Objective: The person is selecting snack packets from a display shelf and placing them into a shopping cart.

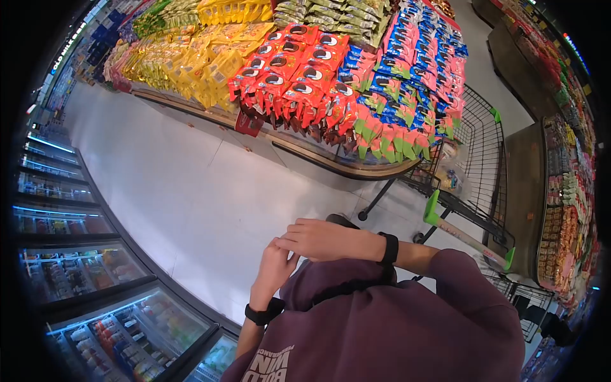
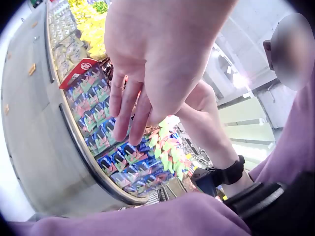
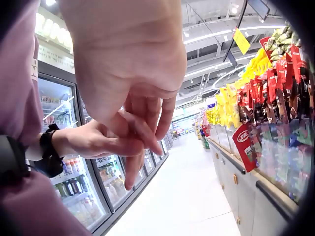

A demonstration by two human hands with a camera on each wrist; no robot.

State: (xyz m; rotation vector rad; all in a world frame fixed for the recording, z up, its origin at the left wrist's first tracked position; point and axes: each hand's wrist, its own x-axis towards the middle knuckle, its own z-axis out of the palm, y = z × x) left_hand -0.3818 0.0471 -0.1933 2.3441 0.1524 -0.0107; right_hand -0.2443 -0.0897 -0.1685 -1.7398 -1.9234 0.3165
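In the head view my left hand and right hand meet in front of the body, the right one's fingers over the left one's fingertips. The left wrist view shows the left hand from the palm side, with loosely straight fingers and no item in them. Seen from the right wrist, the right hand has relaxed fingers pointing down, overlapping the left hand's fingers. Neither hand holds any goods. Each wrist wears a black band.
A display counter bears red snack packs, yellow packs and blue-pink packs. A wire shopping cart with a green-ended handle stands at the right. Glass-door fridges line the left, with pale floor between.
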